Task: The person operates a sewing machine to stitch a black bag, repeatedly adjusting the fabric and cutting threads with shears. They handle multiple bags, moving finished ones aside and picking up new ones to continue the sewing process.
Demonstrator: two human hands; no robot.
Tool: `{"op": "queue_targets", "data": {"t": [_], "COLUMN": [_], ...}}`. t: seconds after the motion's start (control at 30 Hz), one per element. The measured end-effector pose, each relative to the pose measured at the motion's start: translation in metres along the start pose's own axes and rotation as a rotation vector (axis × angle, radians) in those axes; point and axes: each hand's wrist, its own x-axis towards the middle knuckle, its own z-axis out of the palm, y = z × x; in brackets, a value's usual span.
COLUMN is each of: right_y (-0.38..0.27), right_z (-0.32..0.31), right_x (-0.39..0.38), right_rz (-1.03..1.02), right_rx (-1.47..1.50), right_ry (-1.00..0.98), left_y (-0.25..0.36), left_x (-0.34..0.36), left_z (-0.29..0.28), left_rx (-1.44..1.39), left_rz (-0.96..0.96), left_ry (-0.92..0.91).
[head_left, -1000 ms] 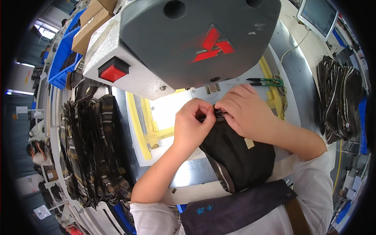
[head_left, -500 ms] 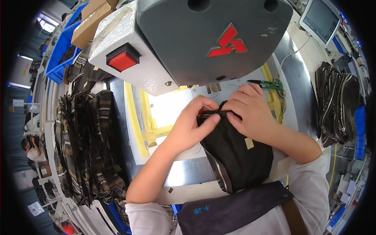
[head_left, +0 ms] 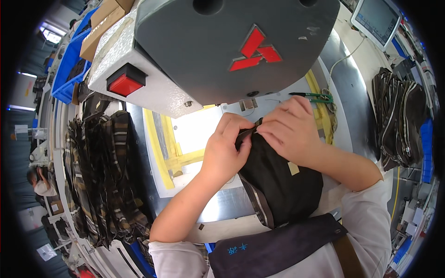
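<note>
Black nylon-looking pouch [head_left: 282,185] sits dead centre on my sewing table [head_left: 222,208], its top edge tucked right under the head of the big grey machine [head_left: 222,51] at 12 o'clock, its bottom end hanging toward my lap at 6. My left hand [head_left: 225,153] is curled over the left corner of the opening, fingers pressed together and pinching the zipper edge, and my right hand [head_left: 289,132] does the same from the 3 o'clock side, fingertips pinching the fabric so both thumbs nearly meet. Trick here, I reckon, is to keep the seam taut between the two pinches, flat against the plate, and keep fingertips off the line under the needle, which I can't actually see from this angle. The pouch itself is soft and slouchy, with a metal-toothed zipper [head_left: 257,199] running down its left side and a small tan label [head_left: 293,168] on the face. Green-handled snips [head_left: 315,96] lie at 1 o'clock just past my right knuckles. A stack of striped brown fabric pieces [head_left: 106,176] hangs at 9 o'clock, and more dark finished pouches [head_left: 398,116] are piled at 3 o'clock, well apart from my hands.
</note>
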Motion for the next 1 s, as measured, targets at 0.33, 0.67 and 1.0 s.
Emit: {"op": "queue_targets", "data": {"t": [0.33, 0.67, 1.0], "right_y": [-0.006, 0.022, 0.018], "right_z": [-0.022, -0.033, -0.02], "right_x": [0.006, 0.032, 0.047], "right_rz": [0.127, 0.189, 0.63], "right_rx": [0.241, 0.335, 0.57], "right_ry": [-0.132, -0.632, -0.614], "left_y": [-0.005, -0.002, 0.0], "left_x": [-0.005, -0.006, -0.009], "left_z": [0.0, 0.004, 0.01], "left_rx": [0.218, 0.248, 0.316], "left_rz": [0.248, 0.308, 0.447], "left_ry": [-0.068, -0.037, -0.054]}}
